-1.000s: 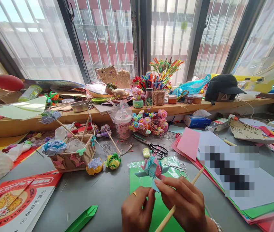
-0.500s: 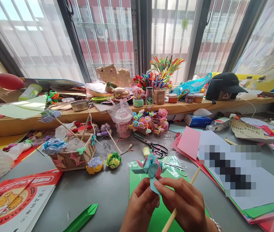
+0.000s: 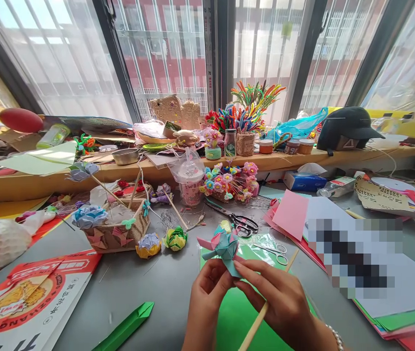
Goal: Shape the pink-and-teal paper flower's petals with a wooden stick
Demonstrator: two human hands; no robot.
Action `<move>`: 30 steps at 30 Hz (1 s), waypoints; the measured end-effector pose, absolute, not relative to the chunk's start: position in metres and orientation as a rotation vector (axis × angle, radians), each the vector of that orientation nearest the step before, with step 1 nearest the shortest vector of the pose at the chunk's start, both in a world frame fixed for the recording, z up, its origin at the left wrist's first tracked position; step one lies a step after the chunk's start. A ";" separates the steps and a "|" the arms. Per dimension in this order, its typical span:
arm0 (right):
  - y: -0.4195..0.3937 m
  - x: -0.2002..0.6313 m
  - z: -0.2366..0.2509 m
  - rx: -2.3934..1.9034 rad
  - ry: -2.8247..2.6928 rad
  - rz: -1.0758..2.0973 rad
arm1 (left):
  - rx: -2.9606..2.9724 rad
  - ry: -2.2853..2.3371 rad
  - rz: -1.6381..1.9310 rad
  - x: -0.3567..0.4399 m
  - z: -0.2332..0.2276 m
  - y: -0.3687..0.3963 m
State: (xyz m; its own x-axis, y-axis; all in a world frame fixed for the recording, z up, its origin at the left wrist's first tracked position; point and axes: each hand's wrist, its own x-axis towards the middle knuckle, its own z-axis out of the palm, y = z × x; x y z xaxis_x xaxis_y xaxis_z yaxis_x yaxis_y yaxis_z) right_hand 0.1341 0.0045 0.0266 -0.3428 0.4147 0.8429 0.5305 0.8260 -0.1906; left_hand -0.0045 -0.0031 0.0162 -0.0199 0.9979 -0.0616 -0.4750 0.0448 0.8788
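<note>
Both hands hold a folded paper flower [image 3: 221, 246] of teal and pink above a green paper sheet [image 3: 237, 317]. My left hand [image 3: 206, 297] pinches its base from the left. My right hand [image 3: 278, 302] pinches the base from the right and also keeps a thin wooden stick [image 3: 266, 308] against its palm; the stick runs diagonally from bottom centre up to the right. The flower's petals point up and away from me.
Black scissors [image 3: 242, 223] and small silver scissors [image 3: 275, 252] lie just beyond the flower. A woven basket [image 3: 116, 234] with paper flowers, two loose paper flowers [image 3: 163, 242], a folded green strip [image 3: 127, 328] and a red printed bag [image 3: 28, 297] are left. Coloured paper stacks [image 3: 368, 273] lie right.
Both hands have lifted the flower slightly and turned it to the left. My left hand shifted from a fist below the flower to fingers pinching its base.
</note>
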 end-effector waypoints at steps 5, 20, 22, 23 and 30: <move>0.007 0.133 0.028 -0.655 -1.933 -0.161 | 0.781 0.943 1.465 0.001 0.020 -0.007; 0.007 0.134 0.032 -0.652 -1.977 -0.219 | 0.827 0.939 1.528 0.003 0.024 -0.007; 0.006 0.133 0.032 -0.653 -1.985 -0.295 | 0.838 0.919 1.534 0.003 0.022 -0.007; 0.006 0.133 0.031 -0.657 -1.990 -0.320 | 0.841 0.912 1.539 0.003 0.021 -0.008; 0.003 0.136 0.025 -0.664 -2.095 -0.494 | 0.912 0.932 1.531 0.003 0.021 -0.012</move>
